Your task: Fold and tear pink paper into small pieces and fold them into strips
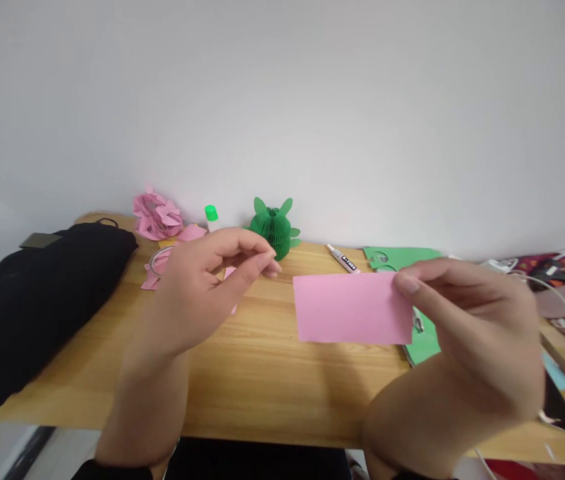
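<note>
My right hand (467, 320) pinches the right edge of a pink paper rectangle (352, 308) and holds it above the wooden desk (262, 373). My left hand (207, 283) hovers to the left of the paper, apart from it. Its fingers are loosely curled with thumb and fingertips close together, and nothing shows in them. Small pink paper scraps (155, 273) lie on the desk behind the left hand.
A black bag (27, 300) lies on the left of the desk. Against the wall stand a pink paper flower (157, 217), a green-capped glue stick (211, 217), and a green paper cactus (273, 228). A glue tube (343, 259) and green paper sheets (402, 257) are right of centre; cables and clutter lie far right.
</note>
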